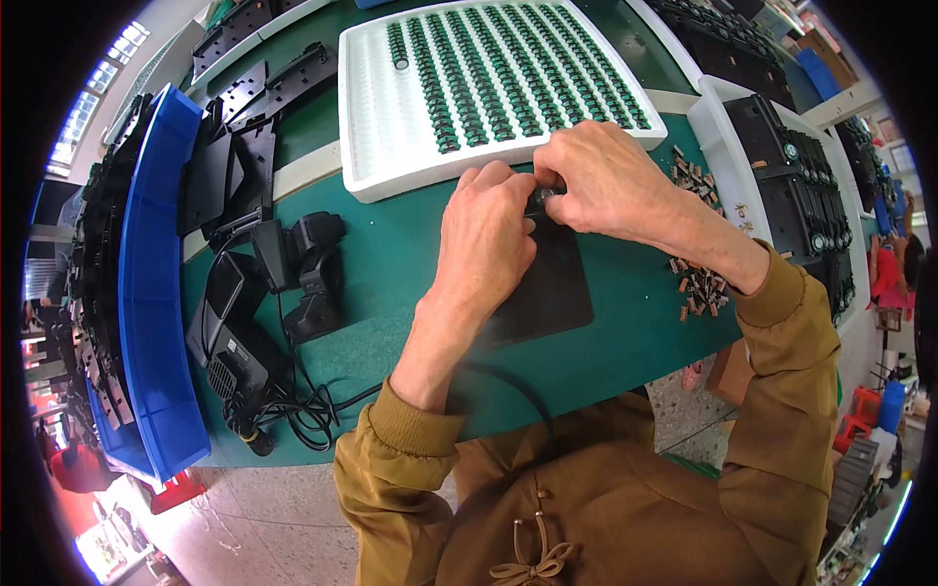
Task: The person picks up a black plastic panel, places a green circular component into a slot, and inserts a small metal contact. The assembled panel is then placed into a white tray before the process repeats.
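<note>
My left hand (486, 234) and my right hand (606, 181) meet just below the near edge of a white foam tray (366, 181). The fingers of both are curled. Between the fingertips sits a small dark part (543, 198) with a shiny spot; the right thumb and forefinger pinch it. The left fingertips press together beside it, and what they hold is hidden. A flat black panel (552, 288) lies under the hands; I cannot tell whether they touch it. Rows of small green parts (479, 78) fill most of the tray, whose left side shows bare slots.
Loose small metallic parts (703, 288) are scattered near my right forearm. At left are black device pieces with cables (313, 405), black panels (220, 176) and a blue bin (161, 283). A white tray of black housings (791, 186) stands at right.
</note>
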{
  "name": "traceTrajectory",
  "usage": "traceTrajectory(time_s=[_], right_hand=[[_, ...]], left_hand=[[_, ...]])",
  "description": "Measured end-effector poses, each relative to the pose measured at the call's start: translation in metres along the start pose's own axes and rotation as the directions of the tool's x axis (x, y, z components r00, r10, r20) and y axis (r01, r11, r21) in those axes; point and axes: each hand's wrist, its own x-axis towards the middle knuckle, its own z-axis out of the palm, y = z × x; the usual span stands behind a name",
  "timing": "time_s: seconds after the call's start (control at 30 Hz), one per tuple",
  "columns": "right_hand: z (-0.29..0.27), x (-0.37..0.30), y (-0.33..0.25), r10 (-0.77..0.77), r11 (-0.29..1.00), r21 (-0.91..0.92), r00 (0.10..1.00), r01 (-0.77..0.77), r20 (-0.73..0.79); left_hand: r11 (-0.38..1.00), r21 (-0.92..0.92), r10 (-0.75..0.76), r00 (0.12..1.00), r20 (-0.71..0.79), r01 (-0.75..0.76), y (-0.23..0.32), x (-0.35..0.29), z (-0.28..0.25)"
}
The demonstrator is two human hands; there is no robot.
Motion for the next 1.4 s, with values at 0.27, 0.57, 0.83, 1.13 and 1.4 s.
traceTrajectory(time_s=[0.27,0.57,0.83,1.13,1.4], right_hand=[[-0.005,0.008,-0.008,0.001,0.999,-0.043,0.999,0.001,0.037],[0.001,-0.017,0.018,0.176,0.914,0.373,0.984,-0.161,-0.005],[0.01,-0.033,0.018,0.196,0.871,0.473,0.976,-0.132,-0.09],[0.024,-0.029,0.013,0.254,0.837,0.506,0.967,-0.21,-0.019],[-0.008,-0.037,0.019,0.23,0.918,0.374,0.945,-0.131,-0.234]], left_hand=[[1.0,0.008,-0.024,0.999,0.033,0.023,0.002,0.002,-0.002],[1.0,0.003,0.006,1.0,-0.007,-0.006,-0.001,-0.001,-0.001],[1.0,0.012,-0.006,1.0,0.005,0.006,0.001,0.0,-0.002],[1.0,0.009,0.001,1.0,-0.009,-0.001,0.001,-0.002,-0.002],[0.998,0.001,0.067,0.997,-0.031,-0.067,-0.002,-0.002,-0.002]])
